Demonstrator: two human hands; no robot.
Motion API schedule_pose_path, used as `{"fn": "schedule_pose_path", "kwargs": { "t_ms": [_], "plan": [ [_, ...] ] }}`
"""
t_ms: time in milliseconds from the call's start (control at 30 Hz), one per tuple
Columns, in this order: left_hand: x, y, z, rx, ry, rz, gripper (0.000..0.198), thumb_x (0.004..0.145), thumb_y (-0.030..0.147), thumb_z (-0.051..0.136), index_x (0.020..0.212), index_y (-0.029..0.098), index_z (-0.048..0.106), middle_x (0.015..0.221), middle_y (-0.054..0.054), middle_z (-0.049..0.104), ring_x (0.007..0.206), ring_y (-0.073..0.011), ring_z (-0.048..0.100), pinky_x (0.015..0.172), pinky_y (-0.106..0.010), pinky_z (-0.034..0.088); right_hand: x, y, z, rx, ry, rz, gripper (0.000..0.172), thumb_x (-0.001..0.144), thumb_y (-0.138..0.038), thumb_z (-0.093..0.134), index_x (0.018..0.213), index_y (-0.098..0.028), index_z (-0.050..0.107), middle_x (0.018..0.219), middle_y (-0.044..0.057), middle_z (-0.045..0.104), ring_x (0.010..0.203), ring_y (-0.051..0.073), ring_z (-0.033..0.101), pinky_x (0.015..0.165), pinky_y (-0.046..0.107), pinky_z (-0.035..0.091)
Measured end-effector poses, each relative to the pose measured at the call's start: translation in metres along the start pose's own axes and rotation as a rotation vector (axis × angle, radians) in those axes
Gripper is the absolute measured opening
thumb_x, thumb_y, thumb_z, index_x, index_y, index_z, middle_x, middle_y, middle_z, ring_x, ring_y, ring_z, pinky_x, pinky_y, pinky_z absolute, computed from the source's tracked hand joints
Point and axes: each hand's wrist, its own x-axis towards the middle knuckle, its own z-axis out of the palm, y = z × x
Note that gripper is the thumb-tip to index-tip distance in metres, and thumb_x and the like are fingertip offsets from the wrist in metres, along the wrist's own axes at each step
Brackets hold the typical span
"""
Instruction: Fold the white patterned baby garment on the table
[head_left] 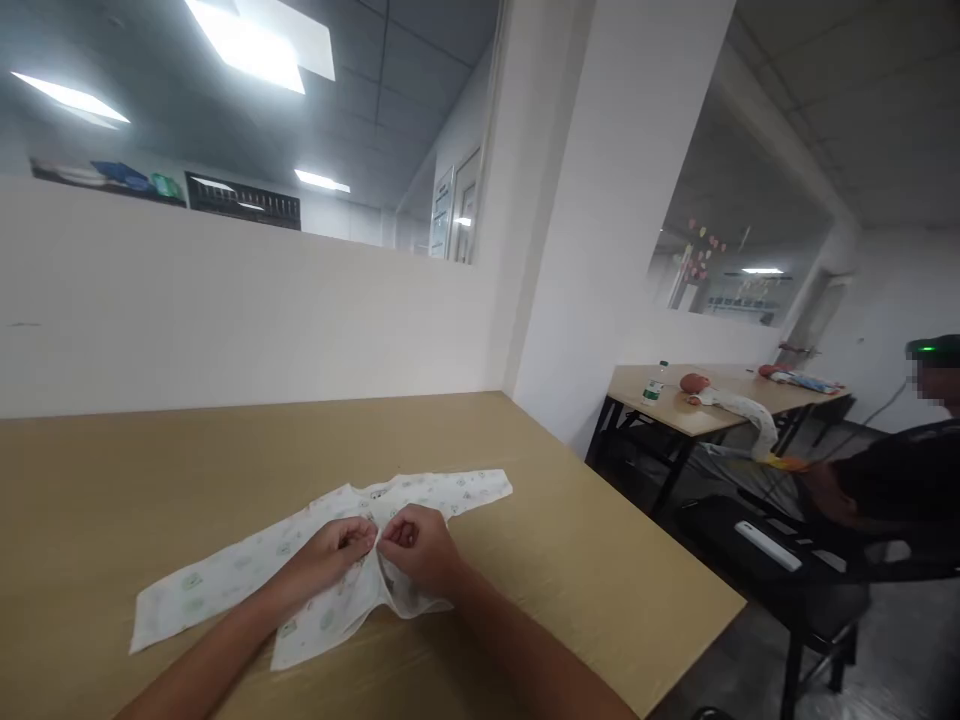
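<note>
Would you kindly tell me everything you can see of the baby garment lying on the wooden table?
The baby garment is white, soft-looking cloth with small pale green prints. It lies flat on the light wooden table, long sleeves spread out to both sides, neckline toward the wall. The left hand and right hand pinch its front edges together at the chest; below them the front flaps lie slightly apart. Any fasteners are too small to make out.

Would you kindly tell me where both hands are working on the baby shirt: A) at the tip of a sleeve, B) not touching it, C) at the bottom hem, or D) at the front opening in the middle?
D: the left hand and right hand pinch the cloth together at the middle front of the baby shirt, whose sleeves lie spread on the wooden table.
</note>
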Motion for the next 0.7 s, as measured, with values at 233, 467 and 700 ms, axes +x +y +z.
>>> {"fn": "schedule_pose_path", "kwargs": {
  "t_ms": [233,467,700],
  "plan": [
    [-0.0019,0.0035,0.0010,-0.045,0.043,-0.024,0.075,0.076,0.075,0.053,0.107,0.007,0.057,0.099,-0.006,0.054,0.081,0.0030,0.042,0.066,-0.001,0.031,-0.0018,0.0053,0.0057,0.050,0.039,0.073,0.006,0.072,-0.017,0.068,0.078,-0.015,0.069,0.071,-0.001,0.063,0.063,0.009,0.052,0.061,0.019,0.041],
    [0.0018,-0.0044,0.0001,-0.145,0.029,-0.027,0.081,0.073,0.076,0.061,0.112,0.005,0.060,0.105,-0.010,0.057,0.085,0.0013,0.046,0.072,-0.003,0.035,-0.0036,0.0048,0.0088,0.008,0.087,0.054,0.008,0.077,-0.021,0.067,0.078,-0.014,0.069,0.068,-0.001,0.061,0.062,0.008,0.050,0.059,0.019,0.039],
    [0.0029,-0.0010,-0.0011,-0.101,0.037,-0.060,0.092,0.065,0.081,0.063,0.115,0.004,0.062,0.106,-0.011,0.060,0.086,-0.0006,0.048,0.072,-0.003,0.035,-0.0041,0.0074,0.0096,-0.088,0.068,-0.040,0.010,0.079,-0.024,0.070,0.076,-0.015,0.066,0.068,-0.002,0.060,0.061,0.008,0.051,0.060,0.018,0.038]
  ]
}}
